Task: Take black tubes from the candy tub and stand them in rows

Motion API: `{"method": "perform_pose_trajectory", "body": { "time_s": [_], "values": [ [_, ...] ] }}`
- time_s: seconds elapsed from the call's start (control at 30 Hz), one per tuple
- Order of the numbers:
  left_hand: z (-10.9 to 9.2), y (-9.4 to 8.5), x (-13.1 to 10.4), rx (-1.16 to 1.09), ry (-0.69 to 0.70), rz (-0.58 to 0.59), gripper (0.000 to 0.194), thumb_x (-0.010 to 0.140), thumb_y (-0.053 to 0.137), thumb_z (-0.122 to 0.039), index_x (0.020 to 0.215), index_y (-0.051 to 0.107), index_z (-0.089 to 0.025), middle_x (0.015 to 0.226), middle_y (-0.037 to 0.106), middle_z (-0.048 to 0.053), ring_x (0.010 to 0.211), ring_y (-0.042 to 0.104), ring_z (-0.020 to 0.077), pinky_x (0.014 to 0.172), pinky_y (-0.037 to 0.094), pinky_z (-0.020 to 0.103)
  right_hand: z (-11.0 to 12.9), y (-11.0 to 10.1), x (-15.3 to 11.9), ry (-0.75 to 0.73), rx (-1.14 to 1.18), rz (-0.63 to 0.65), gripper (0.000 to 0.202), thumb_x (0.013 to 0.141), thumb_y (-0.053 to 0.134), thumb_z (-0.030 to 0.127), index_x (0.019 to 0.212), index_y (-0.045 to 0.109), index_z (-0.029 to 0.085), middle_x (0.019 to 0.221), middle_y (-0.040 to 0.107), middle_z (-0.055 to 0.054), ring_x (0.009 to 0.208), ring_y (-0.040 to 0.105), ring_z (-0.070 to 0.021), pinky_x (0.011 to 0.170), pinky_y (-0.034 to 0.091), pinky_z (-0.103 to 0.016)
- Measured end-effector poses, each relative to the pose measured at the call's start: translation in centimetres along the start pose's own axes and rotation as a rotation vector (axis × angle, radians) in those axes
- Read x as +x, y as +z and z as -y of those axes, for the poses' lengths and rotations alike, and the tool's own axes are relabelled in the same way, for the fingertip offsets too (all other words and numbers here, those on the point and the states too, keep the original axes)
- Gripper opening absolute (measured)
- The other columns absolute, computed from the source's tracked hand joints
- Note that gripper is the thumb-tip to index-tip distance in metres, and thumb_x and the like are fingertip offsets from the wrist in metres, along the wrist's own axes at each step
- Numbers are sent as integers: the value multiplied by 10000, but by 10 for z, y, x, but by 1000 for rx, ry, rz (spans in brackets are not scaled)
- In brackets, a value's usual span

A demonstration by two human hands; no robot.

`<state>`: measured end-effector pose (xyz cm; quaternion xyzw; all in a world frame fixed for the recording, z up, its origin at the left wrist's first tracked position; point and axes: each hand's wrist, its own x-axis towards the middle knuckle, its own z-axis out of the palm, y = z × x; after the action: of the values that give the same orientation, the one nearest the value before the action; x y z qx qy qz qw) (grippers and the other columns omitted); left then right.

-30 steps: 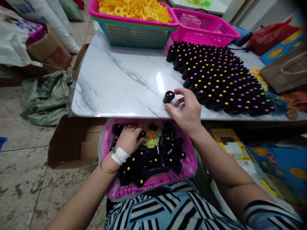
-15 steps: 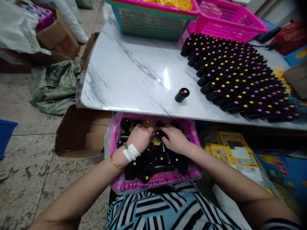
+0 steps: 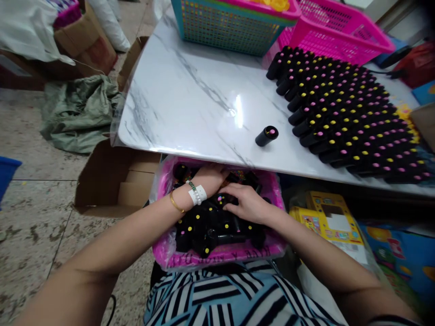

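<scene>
A pink basket (image 3: 278,199) lined with clear plastic holds many black tubes with yellow or pink dots, and small coloured beads. My left hand (image 3: 211,179) reaches into its upper part near the table edge, its fingers mostly hidden. To its right, my right hand (image 3: 246,201) has its fingers curled at a black tube (image 3: 219,199) with a pink dot on its end. One black tube (image 3: 267,136) stands alone on the marble-patterned table (image 3: 176,104). Many more black tubes (image 3: 343,113) stand in a dense block at the table's right.
A teal basket (image 3: 227,27) of yellow pieces and a pink basket (image 3: 343,34) stand at the table's back. An open cardboard box (image 3: 115,181) and a green sack (image 3: 81,113) lie at left. Yellow packaging (image 3: 326,217) sits below the table at right.
My left hand has moved slightly right and up in the basket, and its fingers are now more hidden. My right hand has shifted slightly down. The view has shifted a little.
</scene>
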<state>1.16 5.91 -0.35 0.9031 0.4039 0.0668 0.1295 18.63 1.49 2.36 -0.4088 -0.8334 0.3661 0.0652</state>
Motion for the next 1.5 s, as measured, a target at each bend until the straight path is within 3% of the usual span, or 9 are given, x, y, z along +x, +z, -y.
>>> {"method": "perform_pose_trajectory", "body": {
  "time_s": [0.17,0.33,0.57,0.73,0.9,1.0,1.23,1.37,1.5],
  "values": [
    [-7,5,8,-26,98,-31,478,897,521,-214,1373,483,-183,1337,556,140,1205,532,276,980,450,402,3,-10,-30,-22,361,-174,346,789,641,137,1130,637,192,1073,673,-51,959,637,-168,881,503,-296],
    [-13,9,18,-29,118,151,280,893,524,-211,1142,633,-146,1200,635,138,1115,586,279,940,470,398,7,-11,-29,-146,178,-283,370,768,592,104,1125,631,191,1047,665,-67,970,621,-184,896,493,-322],
    [-5,-26,-26,31,-133,32,292,872,525,-182,1140,581,-82,1081,623,171,1010,602,283,878,498,390,9,-13,1,-41,-501,16,276,841,561,200,1094,665,160,1006,636,-127,993,587,-266,854,487,-372],
    [3,-39,-60,-48,-193,38,256,814,624,-243,1049,628,-142,939,579,92,897,591,248,821,511,370,5,2,25,13,-458,135,217,849,537,157,1004,688,171,1039,658,-116,965,631,-248,792,501,-330],
    [-4,-42,-80,-245,-250,-79,307,801,645,-259,1087,610,-153,981,541,68,934,576,222,852,504,363,-1,-3,4,-174,50,-134,347,790,608,98,1122,652,188,1082,679,-59,1022,628,-178,923,481,-305],
    [-9,-40,-87,-315,-223,-149,284,834,608,-270,1097,600,-166,994,529,63,948,566,214,857,499,362,5,-19,-23,-168,195,-302,304,804,651,169,1106,653,199,1051,688,-47,969,642,-165,888,499,-303],
    [-15,-23,-83,-370,-171,-118,263,847,589,-219,1108,585,-190,1053,547,71,977,575,215,892,496,364,28,-65,-46,182,7,-850,250,741,728,291,960,669,185,725,620,12,552,514,-106,564,467,-258],
    [-16,-24,-77,-364,-173,-117,232,853,586,-227,1083,585,-192,1036,555,73,959,580,217,870,507,373,36,-80,-37,243,85,-848,194,737,708,286,894,657,183,620,551,53,476,455,-80,483,424,-224],
    [-14,-21,-77,-365,-155,-140,241,865,563,-228,1102,580,-190,1054,563,81,971,586,215,872,514,377,35,-85,-33,194,-94,-955,198,750,683,264,934,660,194,674,570,34,537,491,-100,564,464,-251]
  ]
}}
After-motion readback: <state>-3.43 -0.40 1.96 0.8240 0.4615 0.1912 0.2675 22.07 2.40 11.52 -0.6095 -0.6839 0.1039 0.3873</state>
